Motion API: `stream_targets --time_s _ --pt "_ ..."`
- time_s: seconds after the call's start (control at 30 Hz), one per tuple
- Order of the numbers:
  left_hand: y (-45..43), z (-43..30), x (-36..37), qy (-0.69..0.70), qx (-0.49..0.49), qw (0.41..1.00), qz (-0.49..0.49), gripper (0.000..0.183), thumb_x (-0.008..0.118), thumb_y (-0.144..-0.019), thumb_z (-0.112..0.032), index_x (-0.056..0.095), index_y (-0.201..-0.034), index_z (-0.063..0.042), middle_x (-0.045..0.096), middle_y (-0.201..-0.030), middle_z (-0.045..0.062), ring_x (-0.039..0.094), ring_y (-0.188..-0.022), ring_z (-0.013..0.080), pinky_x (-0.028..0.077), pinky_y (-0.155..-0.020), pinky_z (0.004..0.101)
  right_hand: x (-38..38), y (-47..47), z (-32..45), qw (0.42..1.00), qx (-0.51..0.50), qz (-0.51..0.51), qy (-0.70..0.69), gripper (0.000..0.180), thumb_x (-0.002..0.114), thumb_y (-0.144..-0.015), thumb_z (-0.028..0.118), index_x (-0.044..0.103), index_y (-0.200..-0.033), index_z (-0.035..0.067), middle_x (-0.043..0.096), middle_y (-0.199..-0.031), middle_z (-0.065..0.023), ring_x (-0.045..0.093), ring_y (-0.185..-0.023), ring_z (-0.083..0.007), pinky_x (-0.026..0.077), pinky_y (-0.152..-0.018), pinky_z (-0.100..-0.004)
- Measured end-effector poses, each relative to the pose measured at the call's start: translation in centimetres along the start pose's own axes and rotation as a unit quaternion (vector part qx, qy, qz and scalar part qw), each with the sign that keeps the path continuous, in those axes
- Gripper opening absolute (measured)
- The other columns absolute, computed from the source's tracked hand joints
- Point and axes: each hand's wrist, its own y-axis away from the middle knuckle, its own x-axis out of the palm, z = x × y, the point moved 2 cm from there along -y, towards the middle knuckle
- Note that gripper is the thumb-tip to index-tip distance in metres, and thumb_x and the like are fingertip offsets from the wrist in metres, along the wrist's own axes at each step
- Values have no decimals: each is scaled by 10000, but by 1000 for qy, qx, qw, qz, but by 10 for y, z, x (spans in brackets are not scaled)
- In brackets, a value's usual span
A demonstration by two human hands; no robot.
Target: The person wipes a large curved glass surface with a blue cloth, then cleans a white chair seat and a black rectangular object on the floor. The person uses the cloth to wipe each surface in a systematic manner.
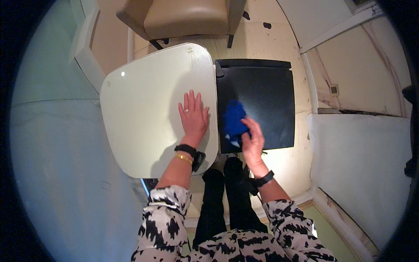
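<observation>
A blue cloth (235,119) is gripped in my right hand (253,137), above the left part of a black flat-topped cabinet (268,101). The cloth and fingers are slightly blurred, and whether the cloth touches the black top I cannot tell. My left hand (193,119) lies palm down with fingers spread on a pale, glossy tabletop (140,114), near its right edge. It holds nothing. The tabletop has rounded corners and stands right beside the black cabinet.
Beyond the table stands a tan upholstered armchair (186,18). A pale wall (360,157) runs along the right, with a small socket or switch plate (334,90). Two small dark objects (267,25) lie on the light floor. My legs (214,203) are close to both pieces of furniture.
</observation>
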Motion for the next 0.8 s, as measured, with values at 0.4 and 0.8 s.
stream_targets --time_s 0.4,0.8 --pt "-20 -4 10 -35 -36 998 25 600 576 -880 -361 423 -1412 -128 255 -1545 114 194 -1437 303 126 -1124 587 29 -18 -105 911 -90 146 376 442 667 -821 220 574 -1237 102 395 -1395 -252 330 -1332 -439 293 -1089 -510" --pt "-21 0 8 8 -53 998 27 597 609 -861 -382 445 -1385 -148 303 -1517 103 228 -1425 287 149 -1125 578 48 -180 -117 877 -115 135 446 387 586 -835 190 608 -1218 146 412 -1407 -216 351 -1327 -423 332 -1018 -594"
